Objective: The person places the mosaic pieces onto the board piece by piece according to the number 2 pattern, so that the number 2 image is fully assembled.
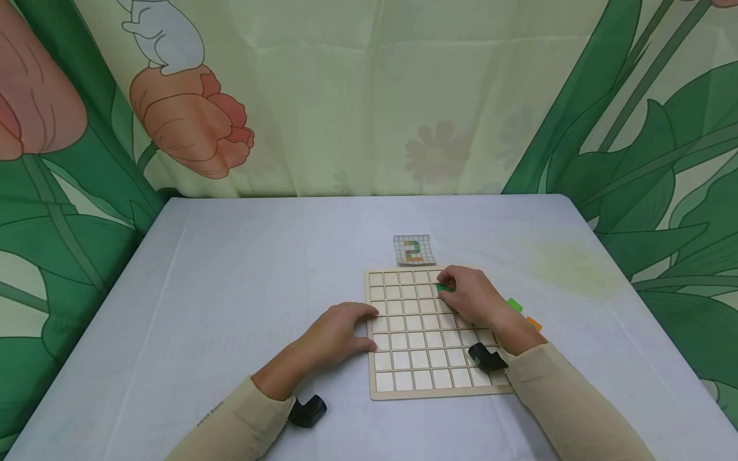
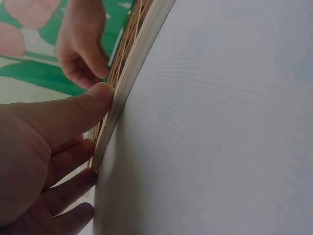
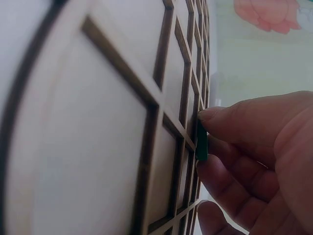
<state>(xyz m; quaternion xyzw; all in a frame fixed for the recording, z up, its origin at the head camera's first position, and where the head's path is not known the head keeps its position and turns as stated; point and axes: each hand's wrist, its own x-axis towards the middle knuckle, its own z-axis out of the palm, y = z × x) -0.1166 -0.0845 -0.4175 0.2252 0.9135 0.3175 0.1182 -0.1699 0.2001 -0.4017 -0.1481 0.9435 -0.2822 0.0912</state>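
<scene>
R hand [image 1: 471,296] pinches green tile [image 3: 202,139] by opp. edges, at board's [image 1: 438,395] far-rt cells. L hand [image 1: 340,330] spread wide, fingertips on board's left edge. Tile's prob. light, stiff, slick-ish; edges best grip.

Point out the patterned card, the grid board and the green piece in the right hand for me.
Patterned card [image 1: 414,250]: head view, middle of its printed face.
Grid board [image 1: 434,339]: head view, a bare cell near its centre.
Green piece [image 3: 202,143]: right wrist view, its visible side.
</scene>
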